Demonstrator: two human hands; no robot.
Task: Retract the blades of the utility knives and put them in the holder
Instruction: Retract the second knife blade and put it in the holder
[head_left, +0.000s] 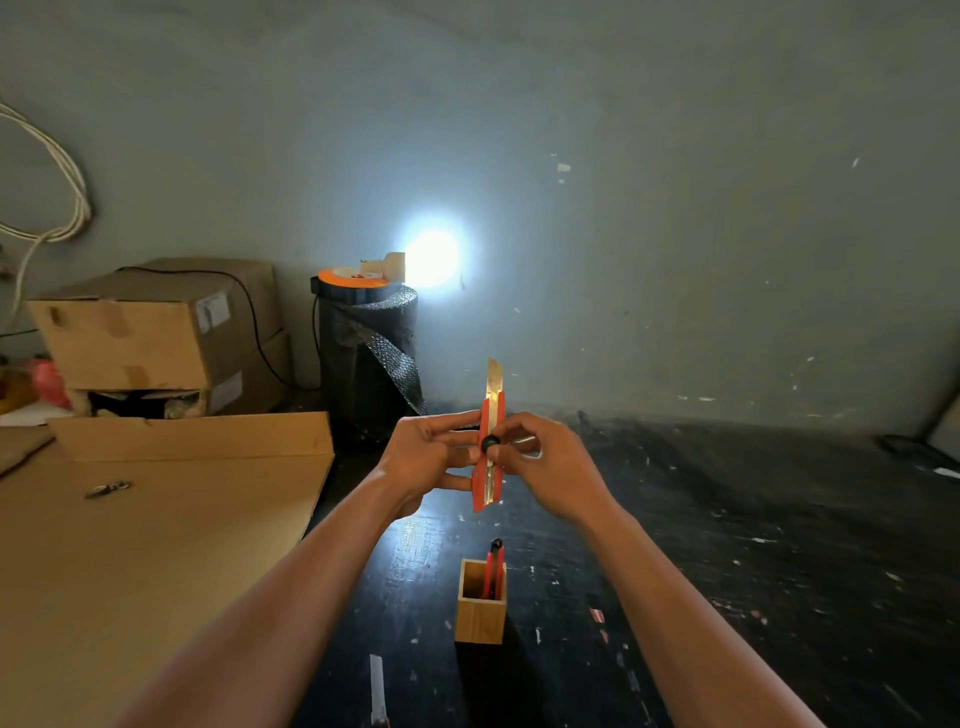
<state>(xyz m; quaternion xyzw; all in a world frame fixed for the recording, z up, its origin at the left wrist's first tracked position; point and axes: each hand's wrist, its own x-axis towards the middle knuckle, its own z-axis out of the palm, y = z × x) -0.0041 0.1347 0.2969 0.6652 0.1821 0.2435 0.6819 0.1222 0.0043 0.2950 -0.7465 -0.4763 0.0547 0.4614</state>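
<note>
Hands raised at the centre of the head view: your left hand (426, 457) and right hand (545, 462) together hold an orange utility knife (489, 457) upright, above the dark surface (727, 545). Your left fingers (457, 421) are closed around the knife's body from the left side. Your right fingers (511, 428) are pinched narrow on the black slider knob (490, 444), which sits about midway along the handle. The blade (495, 379) stands extended out of the top of the handle, pointing upward and catching the light.

Below your hands, nearer to you, a small wooden holder (480, 613) stands on the surface. One red utility knife (494, 569) is already in it, upright and leaning toward the holder's right wall, with its dark end uppermost (whether its blade is drawn in cannot be told from this view). At the bottom edge of the view, left of the holder and well apart from it, lies a third knife (377, 691), pale and only partly in frame.

To your left, a flat sheet of cardboard (156, 519) covers the surface, with a small metallic object (108, 489) resting on it. Behind it are stacked cardboard boxes (156, 332) and a dark roll of bubble wrap (369, 353), topped by an orange-faced item (353, 278). A bright light spot (431, 257) glares on the wall (675, 208).
</note>
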